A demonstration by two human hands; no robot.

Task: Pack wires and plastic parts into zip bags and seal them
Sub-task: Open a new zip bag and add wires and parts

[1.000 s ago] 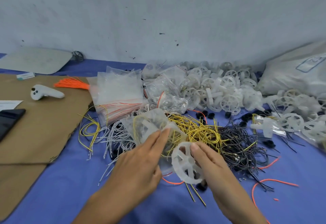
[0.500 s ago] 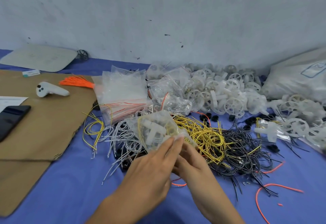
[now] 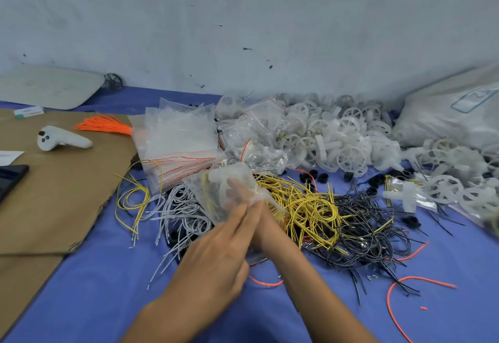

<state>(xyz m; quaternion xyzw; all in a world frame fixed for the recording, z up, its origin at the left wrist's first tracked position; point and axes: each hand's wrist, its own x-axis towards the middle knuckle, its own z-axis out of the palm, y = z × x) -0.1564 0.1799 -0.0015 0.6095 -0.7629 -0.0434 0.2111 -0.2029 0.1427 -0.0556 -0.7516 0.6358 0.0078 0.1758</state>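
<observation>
My left hand (image 3: 216,259) holds a clear zip bag (image 3: 213,199) above the wire heap, fingers stretched along its mouth. My right hand (image 3: 270,234) reaches into the bag; its fingers show blurred through the plastic beside a white plastic part and a yellow wire inside. Whether those fingers grip the part is unclear. Yellow wires (image 3: 305,205), black wires (image 3: 359,221) and grey wires (image 3: 183,213) lie tangled on the blue cloth beneath. A stack of empty zip bags (image 3: 175,140) lies behind, with a pile of white plastic wheels (image 3: 337,137) to its right.
Brown cardboard (image 3: 54,194) at the left carries a white controller (image 3: 62,141), an orange wire bundle (image 3: 105,126) and a dark phone (image 3: 10,178). A large white sack (image 3: 453,116) stands at the right. A filled bag (image 3: 405,194) and loose orange wires (image 3: 405,283) lie nearby.
My right hand carried the white wheel from in front of the bag into its mouth and now reaches inside. My left hand kept hold of the bag and shifted slightly right.
</observation>
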